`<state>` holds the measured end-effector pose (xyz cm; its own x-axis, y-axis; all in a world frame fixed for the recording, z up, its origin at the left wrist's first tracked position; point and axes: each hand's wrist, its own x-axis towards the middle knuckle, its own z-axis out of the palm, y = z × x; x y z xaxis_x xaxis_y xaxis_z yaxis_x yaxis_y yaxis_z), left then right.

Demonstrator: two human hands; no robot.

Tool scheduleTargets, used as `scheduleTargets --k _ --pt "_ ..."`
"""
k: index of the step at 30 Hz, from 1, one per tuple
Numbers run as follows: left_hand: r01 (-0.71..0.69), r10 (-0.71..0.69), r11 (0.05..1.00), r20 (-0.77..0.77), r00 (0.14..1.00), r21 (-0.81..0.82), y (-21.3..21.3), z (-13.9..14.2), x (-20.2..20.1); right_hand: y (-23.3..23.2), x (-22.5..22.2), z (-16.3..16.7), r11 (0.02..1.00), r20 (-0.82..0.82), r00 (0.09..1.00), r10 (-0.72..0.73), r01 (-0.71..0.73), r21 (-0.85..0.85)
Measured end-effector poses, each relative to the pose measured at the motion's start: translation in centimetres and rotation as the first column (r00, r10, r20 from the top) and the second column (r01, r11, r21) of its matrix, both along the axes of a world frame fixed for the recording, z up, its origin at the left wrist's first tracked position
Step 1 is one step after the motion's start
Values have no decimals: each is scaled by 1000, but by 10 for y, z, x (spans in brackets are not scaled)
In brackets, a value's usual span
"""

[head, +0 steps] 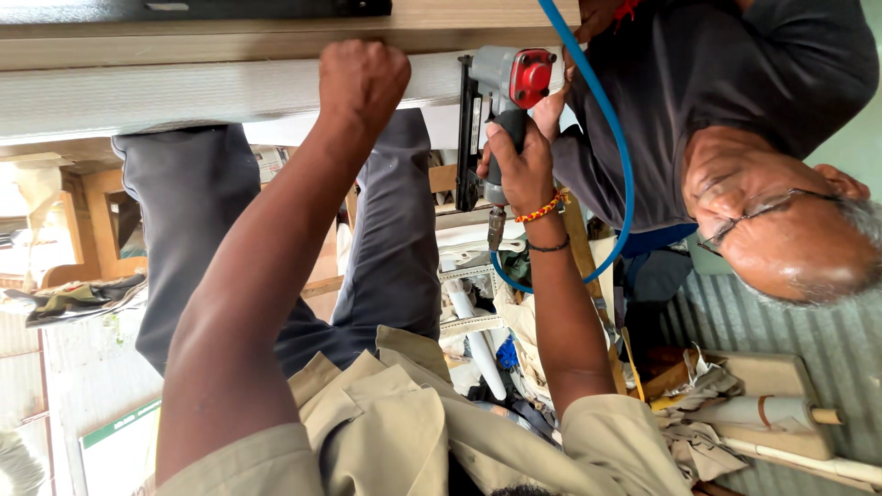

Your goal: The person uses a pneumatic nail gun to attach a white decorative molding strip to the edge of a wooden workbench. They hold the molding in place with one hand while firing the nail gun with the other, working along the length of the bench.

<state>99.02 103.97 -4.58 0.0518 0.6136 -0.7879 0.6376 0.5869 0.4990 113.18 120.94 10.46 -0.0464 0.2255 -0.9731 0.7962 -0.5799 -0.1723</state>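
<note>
My left hand (363,81) is a closed fist pressed onto a long white fabric-covered panel (184,92), which lies against a wooden board (276,41). My right hand (522,170), with thread bracelets at the wrist, grips the handle of a grey and red pneumatic stapler (514,78). The stapler's black magazine stands against the panel's edge. A blue air hose (617,156) loops from the tool past my forearm. Another person's hand (551,110) touches the panel just beside the stapler. My grey-trousered legs (184,211) stretch out beneath the panel.
A co-worker in a dark shirt (717,83) and glasses leans in close on the right. Wooden furniture frames (101,220) stand at the left. White pipes (478,344), cloth scraps and a rolled sheet on a wooden block (763,409) lie below, on a corrugated sheet (827,349).
</note>
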Motion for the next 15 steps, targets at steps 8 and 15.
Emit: scheduleTargets --k 8,15 --pt "-80 101 986 -151 983 144 -17 -6 1 -6 8 7 1000 -19 1000 0 0 4" --pt "71 25 941 -278 960 330 -26 3 -2 -8 11 10 1000 -53 998 -22 23 10"
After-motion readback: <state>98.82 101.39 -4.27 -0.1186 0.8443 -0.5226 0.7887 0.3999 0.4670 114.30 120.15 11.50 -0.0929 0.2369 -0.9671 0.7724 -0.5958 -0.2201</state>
